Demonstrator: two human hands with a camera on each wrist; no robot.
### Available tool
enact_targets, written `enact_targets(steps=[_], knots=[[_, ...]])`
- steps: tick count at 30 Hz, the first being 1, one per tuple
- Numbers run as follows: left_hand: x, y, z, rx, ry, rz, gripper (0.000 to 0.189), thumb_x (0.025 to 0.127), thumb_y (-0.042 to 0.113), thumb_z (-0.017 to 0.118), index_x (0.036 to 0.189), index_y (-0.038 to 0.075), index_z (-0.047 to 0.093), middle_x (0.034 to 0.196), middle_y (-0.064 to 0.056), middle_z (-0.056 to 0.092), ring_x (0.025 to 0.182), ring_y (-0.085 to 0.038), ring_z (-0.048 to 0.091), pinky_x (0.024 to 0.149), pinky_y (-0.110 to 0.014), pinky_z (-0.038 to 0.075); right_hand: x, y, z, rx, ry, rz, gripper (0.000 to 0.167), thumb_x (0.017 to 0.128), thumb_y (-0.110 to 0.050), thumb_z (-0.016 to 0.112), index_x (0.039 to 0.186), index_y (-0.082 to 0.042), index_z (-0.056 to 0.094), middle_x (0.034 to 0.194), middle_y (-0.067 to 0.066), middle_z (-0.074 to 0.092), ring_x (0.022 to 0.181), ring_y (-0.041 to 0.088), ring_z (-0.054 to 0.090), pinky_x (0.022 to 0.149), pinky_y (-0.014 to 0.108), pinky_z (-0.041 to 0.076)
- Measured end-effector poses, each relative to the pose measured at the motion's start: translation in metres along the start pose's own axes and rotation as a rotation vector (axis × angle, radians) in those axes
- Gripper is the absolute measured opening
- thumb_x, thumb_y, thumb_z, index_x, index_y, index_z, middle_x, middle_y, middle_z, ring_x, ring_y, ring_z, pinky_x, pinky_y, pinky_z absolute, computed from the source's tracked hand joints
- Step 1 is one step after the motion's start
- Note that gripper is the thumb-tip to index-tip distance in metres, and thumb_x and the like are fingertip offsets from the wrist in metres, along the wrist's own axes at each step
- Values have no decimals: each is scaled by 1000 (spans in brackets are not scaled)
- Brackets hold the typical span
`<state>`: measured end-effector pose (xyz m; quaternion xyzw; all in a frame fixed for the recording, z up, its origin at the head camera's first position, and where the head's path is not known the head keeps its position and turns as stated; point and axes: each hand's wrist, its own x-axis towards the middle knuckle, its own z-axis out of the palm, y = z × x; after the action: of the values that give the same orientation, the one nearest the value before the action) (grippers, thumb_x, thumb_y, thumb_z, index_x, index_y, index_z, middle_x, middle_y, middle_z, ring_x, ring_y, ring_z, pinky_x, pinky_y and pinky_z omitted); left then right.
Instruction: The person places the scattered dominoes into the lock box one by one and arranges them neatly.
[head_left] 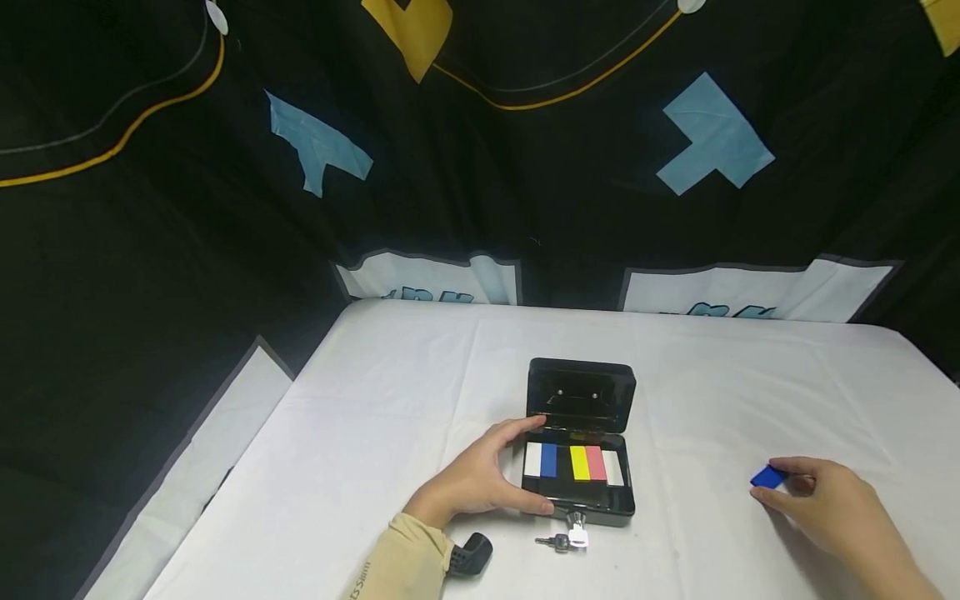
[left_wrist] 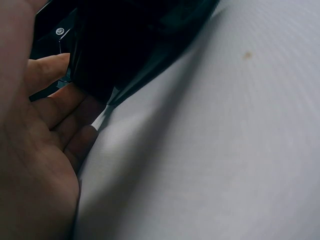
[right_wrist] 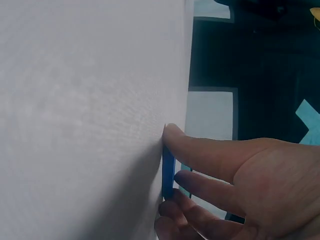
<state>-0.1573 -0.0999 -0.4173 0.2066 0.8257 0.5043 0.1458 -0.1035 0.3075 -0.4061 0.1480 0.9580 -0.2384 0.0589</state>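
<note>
A black metal cash box [head_left: 592, 505] stands on the white table, its lid [head_left: 580, 392] raised. Flat coloured blocks lie side by side inside: white, blue [head_left: 549, 460], then a dark gap, yellow [head_left: 580, 463], pink [head_left: 596, 463] and white [head_left: 612, 468]. My left hand [head_left: 483, 475] grips the box's left side, thumb at the front edge and index finger near the hinge. Off to the right, my right hand [head_left: 832, 500] pinches a blue block [head_left: 768, 477] between thumb and fingers. In the right wrist view that blue block [right_wrist: 168, 172] stands on edge, close to or touching the tabletop.
Keys [head_left: 558, 542] hang from the lock at the box's front. The white cloth-covered table [head_left: 360, 467] reaches back to a dark curtain [head_left: 480, 183] with coloured patches. A dark device [head_left: 471, 556] sits at my left wrist.
</note>
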Motion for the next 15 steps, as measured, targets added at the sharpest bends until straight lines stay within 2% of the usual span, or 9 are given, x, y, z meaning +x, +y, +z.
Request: enact_targets(steps=[5,8,11,15], knots=[[0,0,0,-5,-1,-2,102,59,36,99,147,43,48,152,6,41,141,-21,36,114,-53,27,-1,-4,-1,39,-3,30,72,80,-38,85,124,13,60,107,35,63,97,46,58,84,62,50],[-1,0,0,-7,-1,-3,102,59,36,99,147,42,48,152,6,41,141,-21,36,114,-53,27,-3,-10,-4,80,14,-10,75,78,-44,86,123,11,63,108,32,65,96,44,60,78,56,55],[0,0,0,-5,-3,1,102,59,36,99,147,41,48,152,7,41,141,-20,35,114,-53,27,-9,-25,-6,127,33,-102,70,77,-45,87,120,6,68,113,28,65,97,41,62,75,51,56],[1,0,0,-3,-4,5,102,60,36,98,148,40,48,152,9,41,141,-19,34,114,-53,27,-21,-56,-2,189,101,-293,51,76,-35,89,112,-1,75,117,19,67,100,38,66,81,49,57]])
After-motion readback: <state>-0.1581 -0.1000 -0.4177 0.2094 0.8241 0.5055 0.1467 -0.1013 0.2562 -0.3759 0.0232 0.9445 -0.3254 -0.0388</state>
